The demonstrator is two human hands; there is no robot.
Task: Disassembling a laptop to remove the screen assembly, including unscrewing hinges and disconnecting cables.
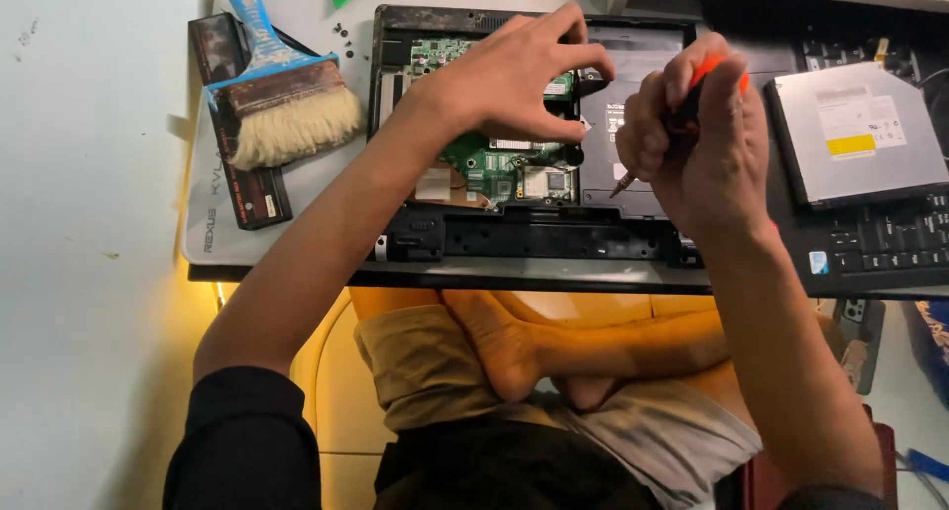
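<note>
At the desk's (129, 302) left edge, a wide paintbrush (282, 105) with blue-taped handle lies across a dark slim box (242, 125) on a grey mat (326, 204). Beside it, near the front edge, an opened laptop base (524, 238) exposes its green circuit board (494, 164); the left hand (514, 75) arches over the board, fingers spread, tips touching it. The right hand (697, 134) closes tightly around an orange-handled screwdriver (682, 105), tip angled down at the base. Toward the right edge, a silver optical drive (855, 134) rests on a black keyboard (880, 238).
</note>
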